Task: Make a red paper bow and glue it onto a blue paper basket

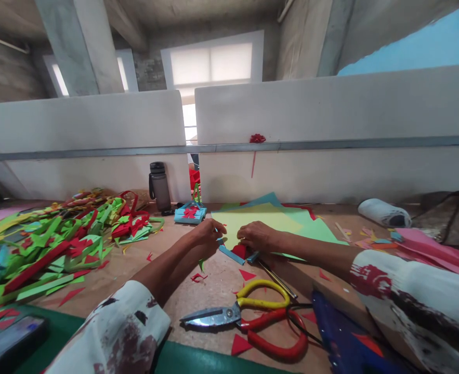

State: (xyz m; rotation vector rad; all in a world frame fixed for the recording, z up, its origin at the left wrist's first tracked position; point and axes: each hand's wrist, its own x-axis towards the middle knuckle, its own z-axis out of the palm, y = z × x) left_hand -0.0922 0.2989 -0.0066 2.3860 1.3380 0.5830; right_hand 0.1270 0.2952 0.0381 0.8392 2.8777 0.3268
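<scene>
My left hand (210, 231) is raised over the table's middle, its fingers pinched together near the end of a blue paper strip (231, 254); what sits between the fingertips is too small to name. Bent fingers of my right hand (257, 237) close over a red paper piece (239, 251), which lies against the blue strip. Yellow and green paper sheets (311, 228) spread out behind and under my right hand. Nearer to me lie large scissors (235, 315) with one yellow and one red handle, blades pointing left.
Cut paper strips (57, 249) pile up on the left. A dark bottle (159, 188) and a small blue paper basket (190, 213) stand at the back. A phone (13, 343) lies front left, a dark blue object (346, 332) front right. White panels (330, 114) rise behind.
</scene>
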